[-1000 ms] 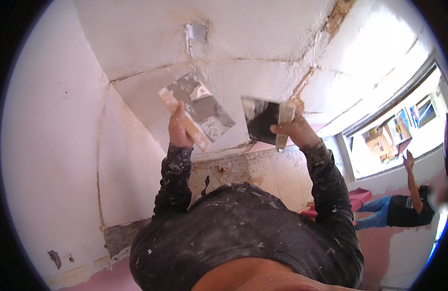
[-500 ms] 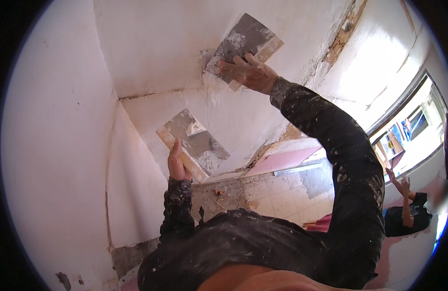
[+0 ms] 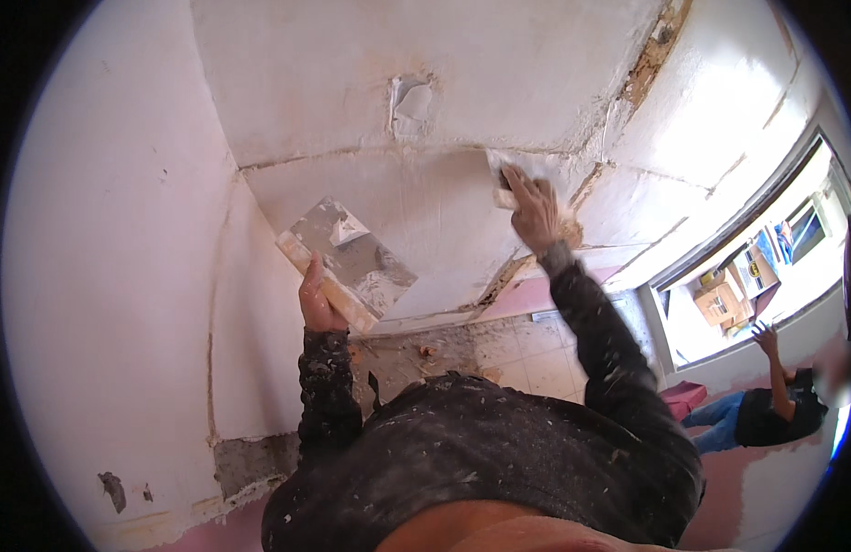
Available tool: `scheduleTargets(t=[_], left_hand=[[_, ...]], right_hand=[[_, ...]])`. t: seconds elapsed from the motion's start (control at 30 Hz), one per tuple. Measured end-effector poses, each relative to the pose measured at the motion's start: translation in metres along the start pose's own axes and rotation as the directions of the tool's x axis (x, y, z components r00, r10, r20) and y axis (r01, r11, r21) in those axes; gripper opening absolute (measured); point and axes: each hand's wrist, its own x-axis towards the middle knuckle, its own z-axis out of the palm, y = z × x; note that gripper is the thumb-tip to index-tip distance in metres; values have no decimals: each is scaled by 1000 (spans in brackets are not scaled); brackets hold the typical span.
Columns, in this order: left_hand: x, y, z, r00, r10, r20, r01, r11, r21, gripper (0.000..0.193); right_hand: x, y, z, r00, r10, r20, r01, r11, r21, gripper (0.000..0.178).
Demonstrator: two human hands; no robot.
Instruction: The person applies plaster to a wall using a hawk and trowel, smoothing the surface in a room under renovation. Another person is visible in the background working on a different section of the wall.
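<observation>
My left hand [image 3: 318, 299] is closed round the pale handle of a wide putty knife [image 3: 368, 262]. Its grey blade faces up and carries smears and a white lump of plaster. My right hand [image 3: 538, 219] grips a second wide putty knife [image 3: 504, 197], whose blade is tilted almost edge-on and appears to lie against the wall [image 3: 352, 101]. Most of that blade is hidden by the angle. Up and left of it, a square recess [image 3: 412, 103] in the wall is filled with wet white plaster.
Cracked seams and a brown strip of bare wall [image 3: 660, 55] run at the upper right. Debris lies on the tiled floor [image 3: 517, 359] below. At the right, another person [image 3: 775, 409] stands with a hand raised, near a window opening with cardboard boxes [image 3: 724, 299].
My right hand has swept its putty knife down and right, off the recess, and turned the blade edge-on. My left hand and its knife have shifted slightly left.
</observation>
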Motion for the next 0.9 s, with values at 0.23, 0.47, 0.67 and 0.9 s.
scheduleTargets(t=[0.23, 0.47, 0.67, 0.9], left_hand=[[9, -10, 22, 993, -97, 67, 94, 995, 40, 50], [17, -43, 19, 898, -361, 250, 386, 921, -57, 54], [12, -31, 51, 806, -490, 331, 527, 850, -24, 56], [0, -35, 95, 886, -386, 256, 322, 911, 260, 74]], right_hand=[[-130, -77, -12, 714, 553, 430, -696, 630, 345, 51], [-231, -43, -84, 397, 783, 479, -714, -64, 697, 34], [-182, -43, -188, 982, 177, -70, -148, 940, 306, 28], [-8, -89, -270, 981, 139, 137, -186, 880, 437, 32]])
